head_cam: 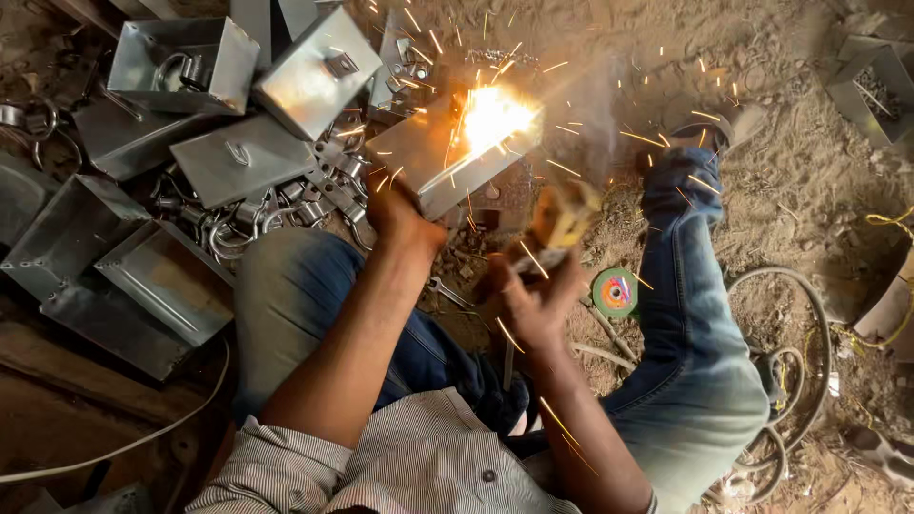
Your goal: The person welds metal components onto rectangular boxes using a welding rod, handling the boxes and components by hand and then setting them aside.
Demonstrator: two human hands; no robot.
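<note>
My left hand (400, 211) grips the near edge of a shiny sheet-metal box (433, 157) tilted on the sandy ground. A bright white welding flash (493, 116) burns on the box's top edge, and sparks fly out to the right. My right hand (533, 300) is closed on a welding electrode holder (564, 217) with a yellowish grip, its tip pointing up toward the flash. My knees in blue jeans frame both hands.
Several finished metal boxes and lids (238, 157) and loose metal clamps (286, 205) are piled at the upper left. A round green grinding disc (615, 291) lies by my right leg. Cables (790, 362) coil on the sand at right. Another box (876, 86) stands far right.
</note>
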